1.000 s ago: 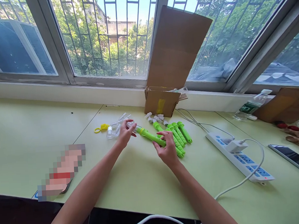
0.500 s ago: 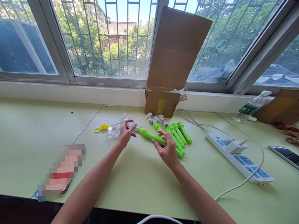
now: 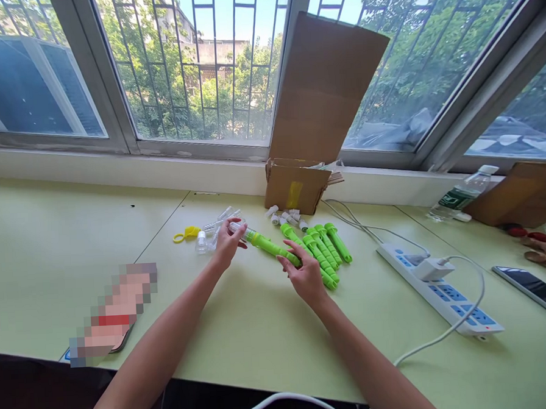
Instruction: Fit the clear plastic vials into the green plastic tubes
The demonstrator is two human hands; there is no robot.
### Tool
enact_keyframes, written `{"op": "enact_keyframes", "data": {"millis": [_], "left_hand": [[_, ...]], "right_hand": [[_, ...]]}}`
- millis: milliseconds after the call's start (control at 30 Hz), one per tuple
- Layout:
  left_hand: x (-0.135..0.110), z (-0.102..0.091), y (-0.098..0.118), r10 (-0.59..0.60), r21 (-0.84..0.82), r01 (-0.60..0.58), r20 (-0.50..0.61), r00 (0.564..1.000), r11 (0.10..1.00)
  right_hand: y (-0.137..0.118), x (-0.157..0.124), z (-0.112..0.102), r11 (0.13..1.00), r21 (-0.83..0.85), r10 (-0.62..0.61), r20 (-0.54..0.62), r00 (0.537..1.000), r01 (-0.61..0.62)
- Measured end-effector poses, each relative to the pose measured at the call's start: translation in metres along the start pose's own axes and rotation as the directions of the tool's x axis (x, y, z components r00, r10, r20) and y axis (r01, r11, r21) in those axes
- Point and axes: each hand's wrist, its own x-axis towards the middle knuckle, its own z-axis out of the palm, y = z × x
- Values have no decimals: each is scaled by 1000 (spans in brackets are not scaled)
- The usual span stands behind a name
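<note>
My left hand [image 3: 227,243] pinches the clear tip end of a green plastic stick [image 3: 268,245] held just above the pale green table [image 3: 50,240]. My right hand [image 3: 304,275] grips the stick's other end, fingers curled round it. Right behind that hand lies a row of several more green sticks [image 3: 325,245]. Several clear tubes [image 3: 210,232] lie beside my left hand, and small white caps [image 3: 285,217] sit further back.
A yellow ring piece [image 3: 185,235] lies left of the tubes. An open cardboard box [image 3: 299,182] leans at the window sill. A white power strip [image 3: 442,287] with a plugged charger and cable, a phone [image 3: 534,289] and a water bottle [image 3: 464,189] are at the right.
Both hands stay on the green stick. My right hand has shifted slightly along it; otherwise almost nothing moved.
</note>
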Motion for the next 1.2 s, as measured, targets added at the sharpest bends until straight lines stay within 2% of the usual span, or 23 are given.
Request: {"op": "enact_keyframes", "data": {"millis": [133,367,567,767,967,1133,1200], "left_hand": [[-1,1,0,-4,11,4,-7,1000,1000],[-2,3,0,5,25,-5,-11,1000,1000],[-2,3,-1,2,23,-2,-7,1000,1000],[-1,2,-1,-3,16,4,-5,1000,1000],[-1,4,-1,5,-4,-5,-7,1000,1000],[-2,5,-4,6,10,-6,29,1000,1000],[-1,5,-5,9,11,-9,26,1000,1000]], "right_hand": [[-6,-2,-2,999,-27,42,31,999,-41],[-13,-1,-4,996,-38,-78,9,997,79],[-11,0,-4,997,-26,-78,-1,997,78],[-6,1,-2,1000,10,-3,30,1000,2],[-4,0,0,987,98,106,185,977,-126],[-9,-1,-2,999,-45,33,109,993,-28],[-10,-2,-2,996,-89,-6,112,994,16]]}}
